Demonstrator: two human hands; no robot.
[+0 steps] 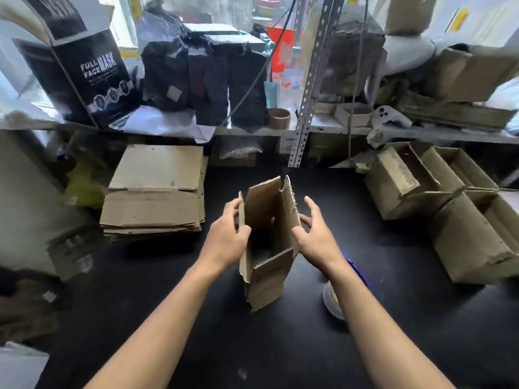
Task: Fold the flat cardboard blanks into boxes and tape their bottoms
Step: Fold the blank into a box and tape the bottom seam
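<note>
I have a half-opened box (269, 234) between my hands over the middle of the black table (280, 346), its open end facing up at me so I look down into the dark inside. Its flaps stand up at the far side and a short flap hangs toward me at the near side.

My left hand (227, 237) grips the box's left wall: the thumb curls over the edge into the opening and the fingers (234, 207) lie along the outside. My right hand (316, 234) is at the right wall, thumb against the cardboard low down, fingers spread and only loosely bent; the fingertips seem just off the wall, though I cannot tell for sure whether they touch.

To the left, farther back, a stack of flat blanks (154, 192) lies on the table. At the right, several made-up boxes (449, 214) sit close together with open tops. Just near-right of the box, partly hidden under my right forearm, is a roll of tape (332, 301) with something blue (355, 268) beside it.

On the shelf (252, 130) beyond stand a black "FULL FACE MASK" carton (92, 77), some black bags (207, 80) and an empty cardboard tape core (279, 118).
</note>
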